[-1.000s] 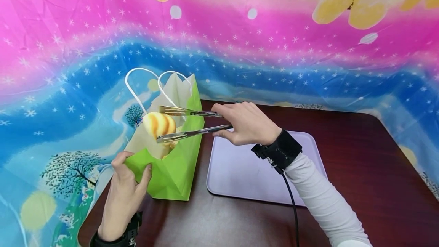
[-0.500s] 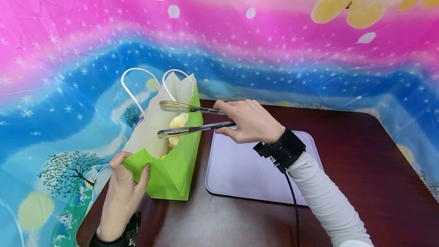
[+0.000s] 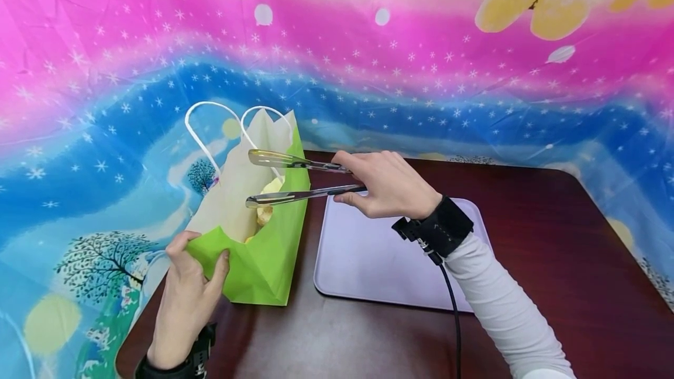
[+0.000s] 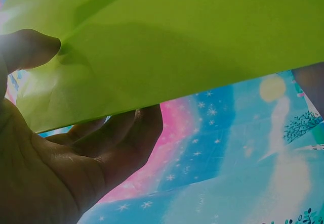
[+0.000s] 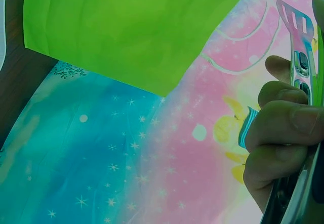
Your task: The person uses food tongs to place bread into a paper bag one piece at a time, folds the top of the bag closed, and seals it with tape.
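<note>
A green paper bag (image 3: 263,268) with white string handles stands upright on the left of the table, its mouth spread wide. My left hand (image 3: 186,303) pinches the bag's near rim between thumb and fingers. In the left wrist view the thumb (image 4: 35,48) presses one side of the green paper, with the fingers behind it. My right hand (image 3: 387,186) grips metal tongs (image 3: 310,193), whose two arms are parted over the bag's mouth with nothing between them. Inside the bag, partly hidden by the tongs and the bag's side, lies pale yellow bread (image 3: 265,212).
A pale lilac tray (image 3: 363,268) lies on the dark wooden table (image 3: 547,238), under and beside my right forearm. A black cable (image 3: 456,320) hangs from the right wrist strap. A colourful printed cloth (image 3: 337,63) rises behind the table.
The striped bread roll between the tongs has dropped into the bag. The tongs' arms have parted and risen slightly, shifting a little to the right. The left hand keeps its hold on the rim.
</note>
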`<state>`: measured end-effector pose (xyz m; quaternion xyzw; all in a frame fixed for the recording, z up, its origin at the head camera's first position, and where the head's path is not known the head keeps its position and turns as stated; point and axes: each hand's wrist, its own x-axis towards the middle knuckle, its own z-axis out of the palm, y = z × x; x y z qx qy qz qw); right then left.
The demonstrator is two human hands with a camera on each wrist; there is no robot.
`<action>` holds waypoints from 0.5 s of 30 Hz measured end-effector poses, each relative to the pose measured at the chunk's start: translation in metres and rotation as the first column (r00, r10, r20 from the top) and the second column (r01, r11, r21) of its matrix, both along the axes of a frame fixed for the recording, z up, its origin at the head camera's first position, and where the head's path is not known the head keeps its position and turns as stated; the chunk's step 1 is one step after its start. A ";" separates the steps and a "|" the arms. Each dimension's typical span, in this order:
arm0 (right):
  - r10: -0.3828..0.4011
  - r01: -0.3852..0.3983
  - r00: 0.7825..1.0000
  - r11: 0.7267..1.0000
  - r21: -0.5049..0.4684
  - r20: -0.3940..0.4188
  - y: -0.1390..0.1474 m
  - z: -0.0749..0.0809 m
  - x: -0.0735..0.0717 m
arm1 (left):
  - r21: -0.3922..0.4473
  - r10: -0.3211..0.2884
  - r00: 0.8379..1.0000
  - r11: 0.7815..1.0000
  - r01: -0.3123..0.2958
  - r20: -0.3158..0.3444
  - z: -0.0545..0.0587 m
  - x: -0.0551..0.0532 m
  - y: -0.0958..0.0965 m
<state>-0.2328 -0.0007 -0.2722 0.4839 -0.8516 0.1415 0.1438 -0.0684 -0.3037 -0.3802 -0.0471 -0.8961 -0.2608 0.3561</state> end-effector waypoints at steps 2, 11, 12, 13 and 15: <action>-0.001 0.001 1.000 1.000 -0.007 0.006 0.002 0.000 0.001 | 0.006 -0.005 1.000 1.000 0.005 0.003 0.000 0.000 0.001; -0.050 0.050 0.999 0.998 -0.042 0.012 0.025 -0.002 0.003 | -0.006 -0.033 0.999 0.999 0.033 -0.023 0.000 0.000 0.002; -0.058 0.058 0.998 0.997 -0.046 0.015 0.028 -0.003 0.003 | -0.007 -0.038 0.999 0.999 0.038 -0.029 0.000 0.000 0.001; -0.067 0.068 0.998 0.996 -0.048 0.019 0.032 -0.004 0.003 | -0.010 -0.042 0.999 0.999 0.041 -0.032 0.000 0.000 0.001; -0.089 0.090 0.996 0.995 -0.047 0.029 0.039 -0.007 0.002 | -0.005 -0.041 0.999 0.999 0.040 -0.032 -0.001 0.000 0.001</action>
